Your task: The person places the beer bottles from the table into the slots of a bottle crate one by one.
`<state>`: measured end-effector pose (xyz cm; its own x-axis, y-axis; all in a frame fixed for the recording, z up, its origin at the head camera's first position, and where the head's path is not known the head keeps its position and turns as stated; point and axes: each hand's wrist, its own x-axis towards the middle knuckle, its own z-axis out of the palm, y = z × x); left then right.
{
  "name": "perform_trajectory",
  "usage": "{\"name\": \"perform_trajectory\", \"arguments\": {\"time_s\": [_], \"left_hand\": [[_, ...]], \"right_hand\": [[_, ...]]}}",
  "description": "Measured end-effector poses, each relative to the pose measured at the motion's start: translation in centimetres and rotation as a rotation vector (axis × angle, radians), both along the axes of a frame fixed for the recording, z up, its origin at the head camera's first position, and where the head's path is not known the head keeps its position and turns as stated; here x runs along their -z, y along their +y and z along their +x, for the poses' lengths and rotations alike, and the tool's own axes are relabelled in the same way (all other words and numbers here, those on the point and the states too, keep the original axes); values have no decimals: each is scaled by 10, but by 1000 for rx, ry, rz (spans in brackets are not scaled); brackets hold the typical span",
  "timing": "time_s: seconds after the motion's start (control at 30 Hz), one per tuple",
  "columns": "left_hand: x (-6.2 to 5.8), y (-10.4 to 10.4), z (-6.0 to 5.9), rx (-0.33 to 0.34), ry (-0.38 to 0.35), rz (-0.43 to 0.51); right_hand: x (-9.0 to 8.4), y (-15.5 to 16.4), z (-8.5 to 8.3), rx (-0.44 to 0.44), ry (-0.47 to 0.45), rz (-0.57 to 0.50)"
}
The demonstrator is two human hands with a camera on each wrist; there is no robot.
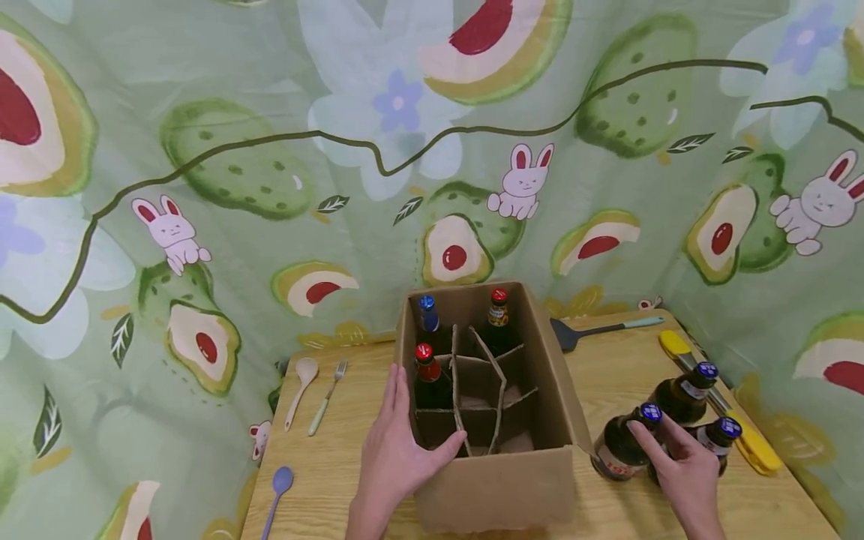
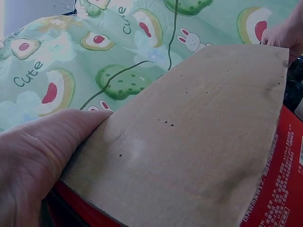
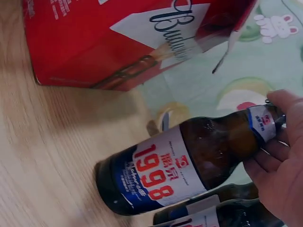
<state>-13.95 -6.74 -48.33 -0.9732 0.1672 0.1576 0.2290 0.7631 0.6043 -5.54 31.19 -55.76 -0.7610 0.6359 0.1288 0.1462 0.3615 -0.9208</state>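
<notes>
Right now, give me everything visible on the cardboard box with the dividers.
The open-topped brown cardboard box stands upright on the light wooden table, its outer faces printed red as the wrist views show. Cardboard dividers split the inside into cells. Three dark glass bottles stand in cells: a blue-capped one and a red-capped one at the back, another red-capped one on the left. The left hand grips the box's left wall, thumb inside. A side flap hangs out on the right.

left hand bare | right hand bare | no sleeves
</notes>
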Motion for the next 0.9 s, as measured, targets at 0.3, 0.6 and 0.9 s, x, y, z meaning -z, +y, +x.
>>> {"name": "perform_trajectory", "arguments": {"time_s": [0.3,0.6,0.9], "left_hand": [[-1,-1,0,-10,-20,16],[1,-1,2,14,-20,10],[0,-4,-2,7,-34,-1]], "right_hand": [[6,-2,-9,21,207,52],[1,0,-1,-20,14,235],[4,1,-5,-117,110,138]]}}
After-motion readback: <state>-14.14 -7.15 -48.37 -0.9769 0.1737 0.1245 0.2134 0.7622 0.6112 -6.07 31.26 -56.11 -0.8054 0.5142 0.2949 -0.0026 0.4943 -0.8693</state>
